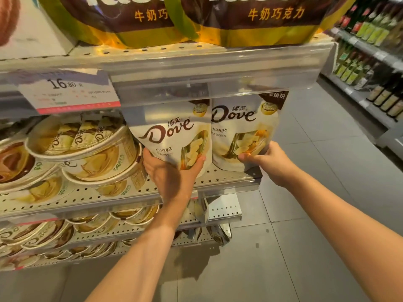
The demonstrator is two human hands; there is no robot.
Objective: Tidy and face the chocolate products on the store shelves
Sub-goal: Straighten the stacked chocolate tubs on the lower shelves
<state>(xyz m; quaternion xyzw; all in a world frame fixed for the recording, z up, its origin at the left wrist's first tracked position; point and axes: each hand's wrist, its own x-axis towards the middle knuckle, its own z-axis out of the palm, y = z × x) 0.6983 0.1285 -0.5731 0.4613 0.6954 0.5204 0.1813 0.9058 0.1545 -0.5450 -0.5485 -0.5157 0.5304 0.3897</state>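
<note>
Two white Dove chocolate pouches stand side by side on the perforated metal shelf (229, 177). My left hand (170, 171) grips the bottom of the left pouch (172, 136), thumb on its front, and that pouch tilts slightly. My right hand (268, 162) holds the lower right corner of the right pouch (242, 127), thumb across its front; this pouch stands upright at the shelf's right end. The tops of both pouches are hidden behind the clear price rail (207, 77) of the shelf above.
Round Dove tubs (87, 147) are stacked at the left of the same shelf, more tubs on lower shelves (91, 223). Large brown-and-gold chocolate bags (250, 20) sit on the top shelf. A price tag (67, 92) hangs left. Bottles (370, 62) line the aisle at right over grey floor tiles.
</note>
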